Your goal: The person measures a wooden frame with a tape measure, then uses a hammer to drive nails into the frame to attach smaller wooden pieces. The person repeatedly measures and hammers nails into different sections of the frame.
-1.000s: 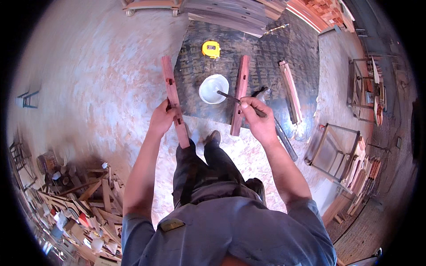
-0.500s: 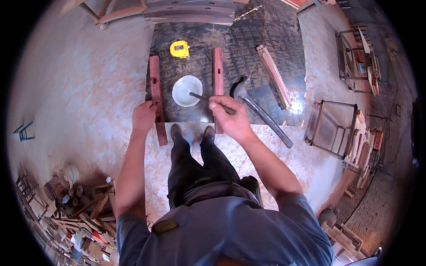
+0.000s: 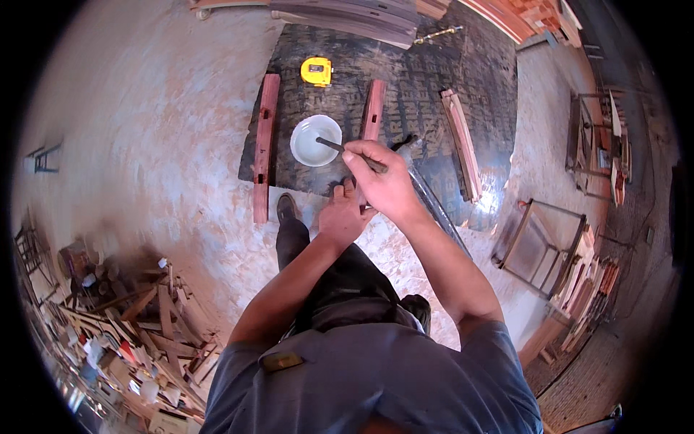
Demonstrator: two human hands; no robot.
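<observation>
In my right hand (image 3: 383,177) is a thin dark stick (image 3: 331,144), pinched between thumb and fingers. Its tip reaches over a white bowl (image 3: 296,142) with something whitish inside. Just below, my left hand (image 3: 343,217) grips the near end of a reddish wooden bar (image 3: 374,110) with a slot cut in it. My right hand covers that bar's middle. Left of the bowl lies a second slotted reddish bar (image 3: 263,137), untouched. A hammer (image 3: 431,195) with a long metal handle is partly hidden behind my right hand and forearm.
A yellow tape measure (image 3: 316,71) sits beyond the bowl on the dark printed board (image 3: 412,72). Paired wooden strips (image 3: 463,145) lie at right, with a drill bit (image 3: 438,34) at the far edge. Scrap wood (image 3: 159,333) is heaped at lower left; a metal frame (image 3: 538,246) stands right.
My left hand has left the left bar and moved right to the near end of the other bar. The stick stays over the bowl in my right hand. The view has shifted.
</observation>
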